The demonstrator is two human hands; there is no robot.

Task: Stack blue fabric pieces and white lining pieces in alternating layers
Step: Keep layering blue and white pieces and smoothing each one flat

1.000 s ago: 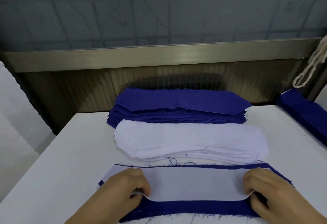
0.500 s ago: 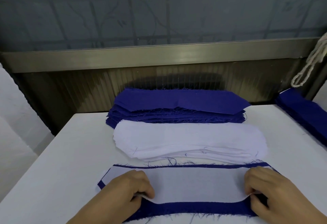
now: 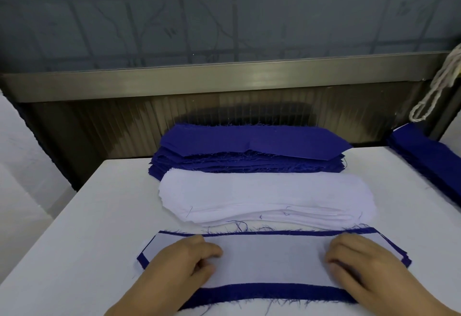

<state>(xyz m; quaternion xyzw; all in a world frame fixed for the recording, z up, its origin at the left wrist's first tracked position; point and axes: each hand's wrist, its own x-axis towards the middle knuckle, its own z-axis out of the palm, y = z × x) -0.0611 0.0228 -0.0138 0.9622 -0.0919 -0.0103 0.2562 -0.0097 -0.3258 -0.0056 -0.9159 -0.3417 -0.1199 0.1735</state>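
Progress: the alternating stack (image 3: 272, 290) lies at the near edge of the surface (image 3: 74, 228), directly under my hands. Its top layer is a white lining piece (image 3: 269, 258), with blue fabric showing as a border along its far and near edges and at both ends. How many layers lie beneath cannot be told.

Remaining: a thick pile of blue fabric pieces (image 3: 249, 148) sits at the far side, and a pile of white lining pieces (image 3: 264, 196) lies just in front of it, its far edge overlapping the blue. Both look substantial, so I judge most of the work outstanding.

Grip: my left hand (image 3: 179, 260) rests on the lining's left part, fingers loosely curled, pressing down. My right hand (image 3: 359, 263) does likewise at the right end. Neither pinches anything that I can see.
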